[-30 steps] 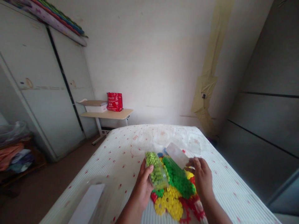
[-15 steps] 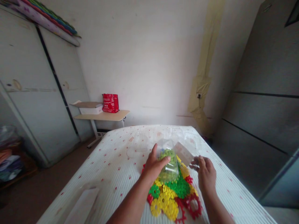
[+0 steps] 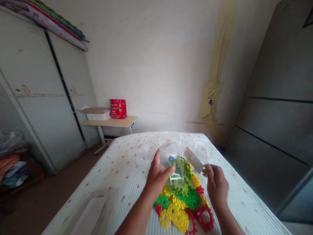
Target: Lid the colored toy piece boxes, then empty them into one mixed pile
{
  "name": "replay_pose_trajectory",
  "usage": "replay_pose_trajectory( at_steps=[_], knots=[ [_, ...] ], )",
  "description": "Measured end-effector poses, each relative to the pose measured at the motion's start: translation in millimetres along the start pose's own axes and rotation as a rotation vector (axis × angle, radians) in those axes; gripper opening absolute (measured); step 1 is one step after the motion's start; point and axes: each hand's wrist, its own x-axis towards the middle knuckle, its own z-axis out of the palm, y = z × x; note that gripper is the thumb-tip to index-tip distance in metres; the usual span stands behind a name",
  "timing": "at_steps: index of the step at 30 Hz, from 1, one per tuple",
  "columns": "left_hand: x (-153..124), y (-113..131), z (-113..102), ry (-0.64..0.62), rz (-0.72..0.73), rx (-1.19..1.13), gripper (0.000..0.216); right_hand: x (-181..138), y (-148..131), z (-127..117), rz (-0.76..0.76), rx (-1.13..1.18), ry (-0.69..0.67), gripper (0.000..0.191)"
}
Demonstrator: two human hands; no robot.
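My left hand is wrapped round a clear plastic container, tilted over a heap of toy gear pieces. A blue piece shows inside it. Light green gears lie just beyond its lower end, on top of dark green gears, yellow gears and red gears. Pinched in the fingers of my right hand is a pale rectangular piece with faint marks, like a lid or small box; I cannot tell which. It is held to the right of the container, above the heap.
Several other clear plastic containers stand at the far side of the white spotted table cover. A clear container with a white panel lies at front left. Behind stand a small table, an open box and a red bag.
The light green gears have slid out of the container onto the heap. My left hand and the container have shifted slightly left. The view has turned a little left.
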Motion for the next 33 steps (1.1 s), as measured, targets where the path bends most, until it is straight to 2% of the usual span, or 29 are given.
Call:
replay_pose_trajectory(
  at_steps=[6,12,15,18,21,24,27,30,33],
  knots=[
    [-1,-11,-14,0.035,0.068,-0.137,0.083,-2,-1,-1,-0.053,-0.090,0.041,0.048],
    [-10,-29,-15,0.076,0.099,-0.321,0.082,-2,0,-1,-0.112,-0.148,0.131,0.051],
    [-11,-29,-21,0.051,0.025,-0.493,0.075,1,0,-1,-0.206,-0.127,0.156,0.046],
    [-12,-30,-30,-0.023,-0.091,-0.781,0.065,2,-10,-6,-0.278,-0.118,0.206,0.042],
    [-13,-33,-39,-0.104,-0.187,-1.003,0.059,0,-28,-15,-0.171,-0.058,0.204,0.039],
    [-17,-37,-45,-0.155,-0.242,-1.092,0.057,-9,-44,-15,0.089,0.127,0.082,0.035],
    [-24,-37,-46,-0.173,-0.246,-1.113,0.059,-22,-52,-4,0.301,0.402,-0.121,0.034],
    [-30,-32,-45,-0.172,-0.225,-1.130,0.064,-35,-55,10,0.402,0.607,-0.308,0.032],
    [-32,-30,-45,-0.189,-0.192,-1.136,0.067,-48,-60,21,0.427,0.693,-0.444,0.029]
  ],
)
